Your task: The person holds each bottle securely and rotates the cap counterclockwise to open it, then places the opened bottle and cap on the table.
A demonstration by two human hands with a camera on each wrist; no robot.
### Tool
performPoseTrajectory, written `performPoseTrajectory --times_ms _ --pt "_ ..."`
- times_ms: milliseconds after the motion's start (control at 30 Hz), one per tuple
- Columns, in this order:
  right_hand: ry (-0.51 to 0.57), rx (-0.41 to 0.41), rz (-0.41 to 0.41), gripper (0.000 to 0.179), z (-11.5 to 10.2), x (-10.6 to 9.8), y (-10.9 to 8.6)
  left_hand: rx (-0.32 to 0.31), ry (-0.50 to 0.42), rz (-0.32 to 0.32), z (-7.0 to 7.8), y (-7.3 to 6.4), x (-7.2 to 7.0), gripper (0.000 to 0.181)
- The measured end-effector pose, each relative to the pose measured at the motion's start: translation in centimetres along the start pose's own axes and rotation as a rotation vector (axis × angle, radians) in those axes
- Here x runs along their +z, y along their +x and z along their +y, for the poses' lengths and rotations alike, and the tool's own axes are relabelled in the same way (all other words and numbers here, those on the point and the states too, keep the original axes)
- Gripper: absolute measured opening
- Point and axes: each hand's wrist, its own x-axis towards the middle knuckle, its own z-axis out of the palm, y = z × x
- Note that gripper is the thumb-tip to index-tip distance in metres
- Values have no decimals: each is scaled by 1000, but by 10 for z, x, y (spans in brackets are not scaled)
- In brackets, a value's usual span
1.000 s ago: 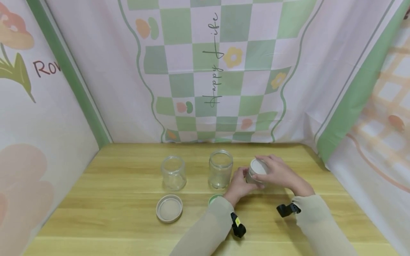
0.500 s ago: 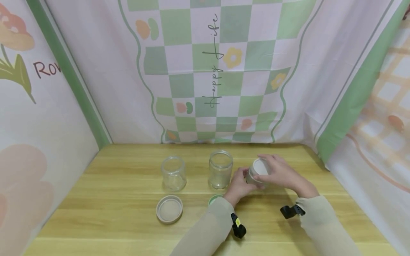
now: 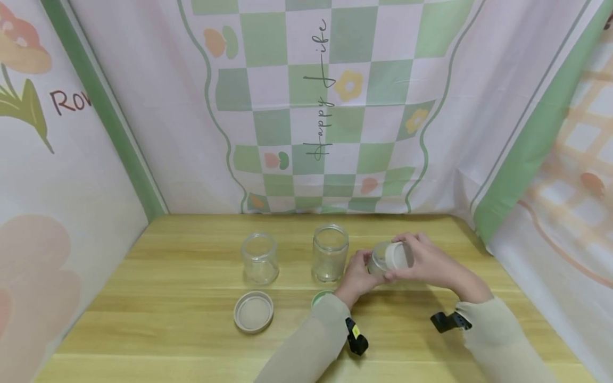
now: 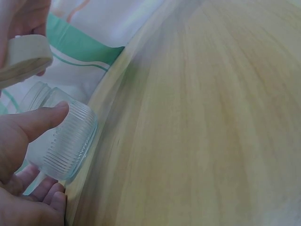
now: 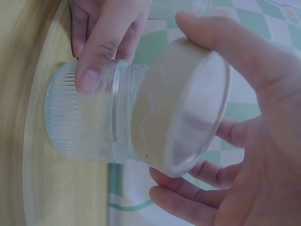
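Observation:
At the right of the table, my left hand (image 3: 356, 279) grips a ribbed clear glass jar (image 5: 89, 113), thumb on its near side and fingers around the other. My right hand (image 3: 433, 266) holds a pale cream lid (image 5: 157, 103) by its rim, between thumb and fingers. In the left wrist view the lid (image 4: 28, 54) is off the jar (image 4: 68, 141), tilted just above its mouth. From the head, part of the jar is hidden by the lid and my left fingers.
Two open glass jars stand to the left, one at the far left (image 3: 259, 260) and a taller one (image 3: 330, 258) in the middle. A beige lid (image 3: 254, 314) lies in front of the first. A green lid (image 3: 320, 298) is partly covered by my left sleeve.
The pale lid has come off the jar and tipped toward the right. My right hand and forearm have shifted rightward with it, while my left hand stays on the jar.

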Motion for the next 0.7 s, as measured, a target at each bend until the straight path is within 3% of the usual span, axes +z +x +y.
performPoseTrajectory --times_ms 300,467,700 --pt "-17 -72 25 80 -2 -1 -9 -4 1 15 0 1 1 66" --pt "49 -116 20 71 3 0 -15 -10 -22 13 -1 0 1 65" --pt "134 -75 -36 67 10 2 -27 9 4 24 -2 0 2 69"
